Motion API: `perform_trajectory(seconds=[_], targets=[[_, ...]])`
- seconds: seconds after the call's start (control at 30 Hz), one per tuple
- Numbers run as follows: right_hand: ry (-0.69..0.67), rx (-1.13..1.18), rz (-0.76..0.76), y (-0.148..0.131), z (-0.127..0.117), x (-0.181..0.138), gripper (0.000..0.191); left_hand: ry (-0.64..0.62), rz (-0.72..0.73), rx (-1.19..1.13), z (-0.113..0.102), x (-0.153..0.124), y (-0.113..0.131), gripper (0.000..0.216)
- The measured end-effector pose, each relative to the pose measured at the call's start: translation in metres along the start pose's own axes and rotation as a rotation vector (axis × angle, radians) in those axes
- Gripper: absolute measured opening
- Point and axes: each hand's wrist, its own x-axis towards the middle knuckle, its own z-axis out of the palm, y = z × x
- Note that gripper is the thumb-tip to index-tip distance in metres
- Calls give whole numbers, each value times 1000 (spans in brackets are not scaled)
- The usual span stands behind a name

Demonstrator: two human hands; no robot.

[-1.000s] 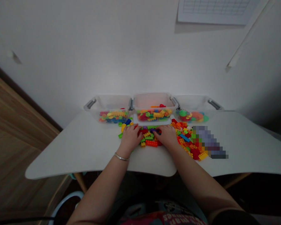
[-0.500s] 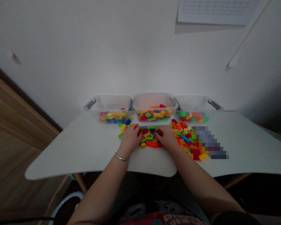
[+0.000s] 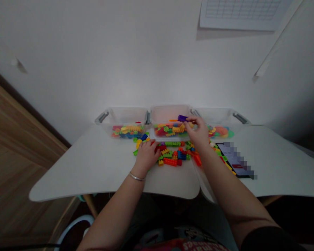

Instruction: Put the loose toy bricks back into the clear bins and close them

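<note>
Pinching a purple brick [image 3: 182, 118] in right hand [image 3: 198, 132] fingertips, directly over the middle bin [image 3: 170, 111], long axis seemingly crosswise; left hand [image 3: 146, 153] resting, loosely curled, on loose bricks [image 3: 172, 153] before that bin.

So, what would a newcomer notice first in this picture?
First, the bright pile of bricks in the middle of the white table. Behind it, three clear bins stand in a row against the wall. The right hand holds a purple brick over the middle bin; the left hand rests on the pile.
</note>
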Motion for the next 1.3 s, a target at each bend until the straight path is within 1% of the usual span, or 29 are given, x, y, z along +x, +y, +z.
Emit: perform_trajectory(seconds=[0.07,0.17,0.3,0.4,0.47,0.57,0.67,0.77,0.83,0.93,1.0,1.07,1.17,1.23,1.3], targets=[[-19,-32,10,5,4,25,16,3,2,0,1,0,-1,32],[-86,-82,106,12,13,56,18,4,6,4,2,0,-2,33],[-242,-212,261,16,26,77,17,3,7,7,5,2,-3,33],[-366,-330,308,17,32,81,13,0,6,9,5,2,-3,33],[-401,-382,305,17,35,81,13,-1,10,7,5,2,-3,32],[-397,-398,277,18,36,79,13,1,16,7,4,1,-3,32],[-362,-367,259,18,34,76,11,8,14,10,4,1,-3,32],[-336,-333,253,18,30,73,17,8,8,14,4,1,-3,32],[-301,-297,203,17,26,69,22,6,9,13,4,1,-2,33],[-190,-213,51,12,18,57,24,3,9,9,2,1,-1,32],[-122,-145,-44,7,11,43,23,-1,7,3,0,1,0,32],[-92,-70,-90,-1,4,23,22,-4,4,-4,-1,0,1,32],[-127,32,-113,-9,-1,-12,21,-3,9,-7,-2,0,2,32],[-186,54,-142,-10,-1,-35,18,-1,11,-2,-3,0,2,31],[-275,53,-158,-9,2,-56,14,-2,8,4,-3,0,3,31]])
